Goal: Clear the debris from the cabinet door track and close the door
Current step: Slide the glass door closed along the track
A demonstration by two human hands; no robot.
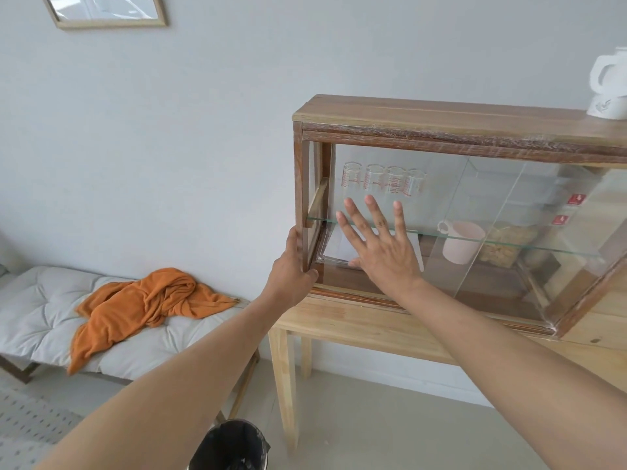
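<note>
A wooden cabinet [424, 118] with sliding glass doors stands on a light wooden table [359, 329]. My right hand [380, 247] lies flat, fingers spread, against the left glass door [420, 198], which reaches the cabinet's left post. My left hand [293, 266] grips the cabinet's left front post near its bottom corner, thumb on the front. The bottom door track [356, 295] runs along the cabinet's lower front edge; I see no debris on it.
Inside are several measuring glasses [383, 179], a pink mug [463, 240], a food jar and white paper. A white jug [609, 86] stands on top. A black-lined bin [234, 446] is on the floor below. An orange cloth [142, 303] lies on a cushioned bench.
</note>
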